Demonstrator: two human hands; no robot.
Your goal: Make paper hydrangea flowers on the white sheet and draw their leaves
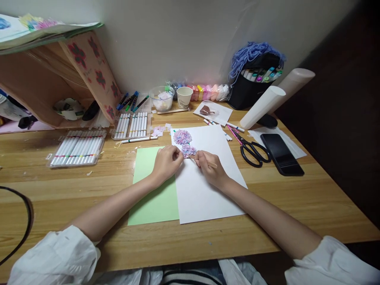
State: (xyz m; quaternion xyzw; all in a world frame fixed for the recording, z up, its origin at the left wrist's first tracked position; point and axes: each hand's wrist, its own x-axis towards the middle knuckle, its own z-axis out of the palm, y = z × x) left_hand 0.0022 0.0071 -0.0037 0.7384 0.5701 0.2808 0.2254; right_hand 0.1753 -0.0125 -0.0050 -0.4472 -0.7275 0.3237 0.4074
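A white sheet of paper (212, 194) lies partly over a light green sheet (154, 206). Two round purple-pink flower shapes made of tiny bits, an upper flower (182, 137) and a lower flower (188, 151), sit near its upper left. My right hand (211, 168) is closed around a flat wooden craft stick (211, 164), whose tip reaches the bottom edge of the lower flower. Just left of that flower is my left hand (169, 161), its fingers pinched together at the paper's left edge. Whatever may be between those fingertips is hidden.
Black scissors (252, 152) and a phone (282, 154) lie to the right, near white tubes (263, 107). Behind are a paper cup (184, 97), a clear bowl (162, 101) and a brown blob on paper (207, 110). Marker cases (77, 148) stand left.
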